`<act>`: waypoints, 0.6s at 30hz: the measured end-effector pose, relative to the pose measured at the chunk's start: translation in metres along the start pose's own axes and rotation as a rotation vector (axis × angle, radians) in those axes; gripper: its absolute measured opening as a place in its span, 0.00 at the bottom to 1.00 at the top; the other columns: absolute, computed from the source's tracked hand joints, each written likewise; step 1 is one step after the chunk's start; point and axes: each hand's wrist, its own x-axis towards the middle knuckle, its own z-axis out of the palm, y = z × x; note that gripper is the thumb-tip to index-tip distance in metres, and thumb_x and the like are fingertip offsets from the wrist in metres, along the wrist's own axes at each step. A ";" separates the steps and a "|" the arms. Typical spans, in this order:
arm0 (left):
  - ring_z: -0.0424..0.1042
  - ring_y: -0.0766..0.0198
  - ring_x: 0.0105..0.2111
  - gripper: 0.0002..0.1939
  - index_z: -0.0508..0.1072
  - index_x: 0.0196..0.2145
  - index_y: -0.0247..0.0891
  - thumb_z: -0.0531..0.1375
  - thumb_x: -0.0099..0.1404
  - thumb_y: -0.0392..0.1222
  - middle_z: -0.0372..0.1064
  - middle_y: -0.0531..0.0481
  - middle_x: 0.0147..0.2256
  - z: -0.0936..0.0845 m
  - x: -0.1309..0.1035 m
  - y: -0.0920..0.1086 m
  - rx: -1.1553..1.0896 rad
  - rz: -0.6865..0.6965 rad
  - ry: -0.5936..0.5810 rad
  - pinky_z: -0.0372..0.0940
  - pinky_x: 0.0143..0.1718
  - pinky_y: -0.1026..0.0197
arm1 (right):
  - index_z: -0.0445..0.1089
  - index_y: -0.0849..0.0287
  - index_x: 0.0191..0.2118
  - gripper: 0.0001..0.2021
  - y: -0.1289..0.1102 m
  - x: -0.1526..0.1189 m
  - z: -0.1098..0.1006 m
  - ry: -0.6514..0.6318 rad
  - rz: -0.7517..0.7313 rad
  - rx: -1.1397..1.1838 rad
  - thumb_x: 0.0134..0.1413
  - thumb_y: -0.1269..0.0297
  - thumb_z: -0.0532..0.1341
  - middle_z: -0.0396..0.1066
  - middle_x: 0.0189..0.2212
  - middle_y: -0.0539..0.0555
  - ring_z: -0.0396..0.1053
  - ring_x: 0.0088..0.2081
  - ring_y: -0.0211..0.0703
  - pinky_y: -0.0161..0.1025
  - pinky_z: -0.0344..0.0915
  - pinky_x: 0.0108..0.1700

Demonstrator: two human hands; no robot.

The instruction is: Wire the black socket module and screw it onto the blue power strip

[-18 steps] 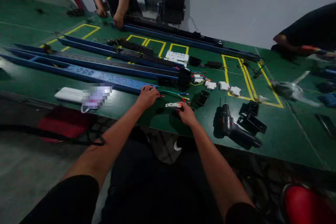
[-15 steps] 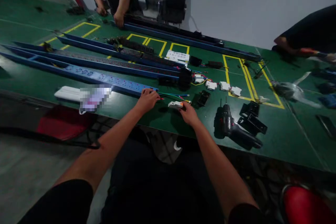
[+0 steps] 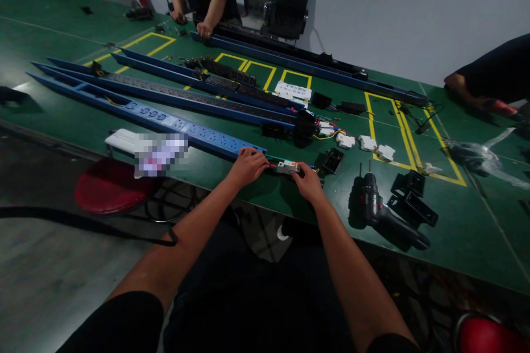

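Note:
My right hand (image 3: 308, 181) grips a small white circuit breaker (image 3: 287, 167) by its right end, just above the green table. Close to the breaker's left end, my left hand (image 3: 249, 166) pinches a red wire (image 3: 271, 165). The wire's tip meets or nearly meets the breaker; I cannot tell if it is inserted. Both lie at the right end of a long blue power strip (image 3: 202, 133), which has a row of sockets. A green wire (image 3: 282, 159) runs behind the breaker from that end.
To the right lie a black cordless drill (image 3: 372, 204) and black brackets (image 3: 418, 204). Several white breakers (image 3: 367, 143) sit farther back, beside more blue strips (image 3: 174, 96). A red stool (image 3: 111, 187) stands at left. Co-workers' arms (image 3: 215, 8) reach over the far side.
The right hand's breaker and the left hand's red wire have come together; before, a gap lay between them. The whole view has shifted slightly, with things appearing farther right and lower.

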 end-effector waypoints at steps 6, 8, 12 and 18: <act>0.67 0.46 0.56 0.10 0.82 0.42 0.47 0.61 0.74 0.48 0.80 0.46 0.45 -0.004 0.000 0.001 -0.040 -0.003 0.016 0.57 0.58 0.41 | 0.76 0.55 0.53 0.18 0.005 0.001 0.002 0.014 0.028 0.002 0.62 0.53 0.63 0.81 0.46 0.56 0.77 0.46 0.53 0.51 0.70 0.54; 0.67 0.47 0.56 0.10 0.82 0.43 0.47 0.61 0.75 0.48 0.80 0.46 0.45 -0.004 0.000 0.001 -0.045 -0.005 0.021 0.57 0.59 0.41 | 0.76 0.54 0.54 0.18 0.006 0.003 0.002 0.003 0.026 0.009 0.62 0.52 0.63 0.81 0.46 0.56 0.77 0.46 0.53 0.51 0.70 0.54; 0.67 0.46 0.56 0.10 0.82 0.43 0.47 0.61 0.74 0.49 0.80 0.46 0.45 -0.004 0.000 0.002 -0.046 -0.012 0.026 0.57 0.58 0.40 | 0.76 0.54 0.52 0.18 0.005 0.005 0.003 -0.016 0.024 0.037 0.62 0.52 0.63 0.81 0.47 0.55 0.77 0.47 0.53 0.50 0.70 0.55; 0.67 0.45 0.56 0.09 0.81 0.43 0.47 0.61 0.74 0.48 0.80 0.46 0.45 0.000 0.001 0.005 -0.036 -0.022 0.047 0.56 0.58 0.38 | 0.77 0.54 0.51 0.17 0.003 0.008 0.004 0.000 0.042 0.061 0.60 0.53 0.63 0.80 0.44 0.54 0.76 0.45 0.51 0.48 0.72 0.52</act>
